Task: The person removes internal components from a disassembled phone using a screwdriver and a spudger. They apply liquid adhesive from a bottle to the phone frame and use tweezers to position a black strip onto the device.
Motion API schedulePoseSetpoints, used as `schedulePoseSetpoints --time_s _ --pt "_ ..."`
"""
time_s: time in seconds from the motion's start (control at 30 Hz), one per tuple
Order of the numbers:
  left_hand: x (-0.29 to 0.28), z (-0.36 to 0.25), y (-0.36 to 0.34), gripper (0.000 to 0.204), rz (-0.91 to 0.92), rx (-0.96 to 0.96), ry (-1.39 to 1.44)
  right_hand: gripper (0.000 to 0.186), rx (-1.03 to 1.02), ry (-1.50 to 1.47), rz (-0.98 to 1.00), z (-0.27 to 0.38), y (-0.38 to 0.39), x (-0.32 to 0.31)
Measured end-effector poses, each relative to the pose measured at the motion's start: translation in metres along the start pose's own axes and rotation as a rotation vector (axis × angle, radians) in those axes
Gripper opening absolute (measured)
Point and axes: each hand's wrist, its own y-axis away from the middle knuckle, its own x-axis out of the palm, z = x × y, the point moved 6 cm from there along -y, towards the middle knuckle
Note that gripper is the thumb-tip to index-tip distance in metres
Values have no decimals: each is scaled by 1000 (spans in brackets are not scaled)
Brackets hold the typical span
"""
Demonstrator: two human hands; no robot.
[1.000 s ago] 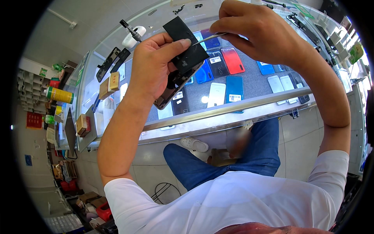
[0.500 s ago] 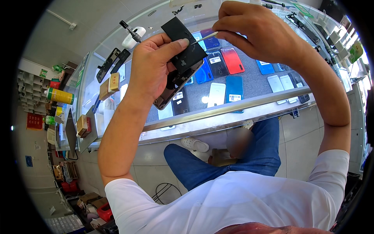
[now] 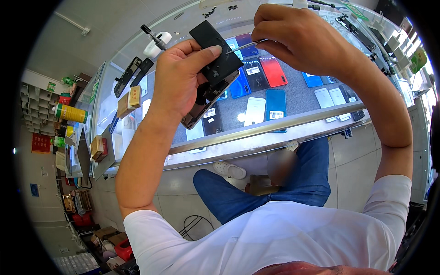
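Observation:
My left hand (image 3: 181, 71) is closed around an opened phone body (image 3: 198, 114), with the thumb pressing on a flat black phone battery (image 3: 222, 71). The battery lies tilted across the phone's upper part, one end jutting past my fingers. My right hand (image 3: 293, 41) pinches thin metal tweezers (image 3: 247, 45). Their tip reaches the battery's surface just right of my left thumb; whether it grips anything there is too small to tell. Part of the phone's inside is hidden under the battery and my palm.
Below my hands is a glass display case (image 3: 256, 133) with several phones inside, among them a red phone (image 3: 273, 72). On the glass to the left lie dark phone parts (image 3: 127, 77) and small cardboard boxes (image 3: 129, 101). A yellow can (image 3: 71, 112) stands farther left.
My right hand has shifted slightly left and turned a little, so the tweezers now show thinner and edge-on. My left hand, the battery and the phone have hardly moved.

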Motion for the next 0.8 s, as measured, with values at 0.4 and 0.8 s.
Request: schedulePoseSetpoints --time_s 0.4,0.8 --pt "0 -3 1 15 6 6 31 11 37 131 -181 -2 7 11" --pt "-2 -3 0 15 -4 4 1 10 51 178 -185 1 8 9"
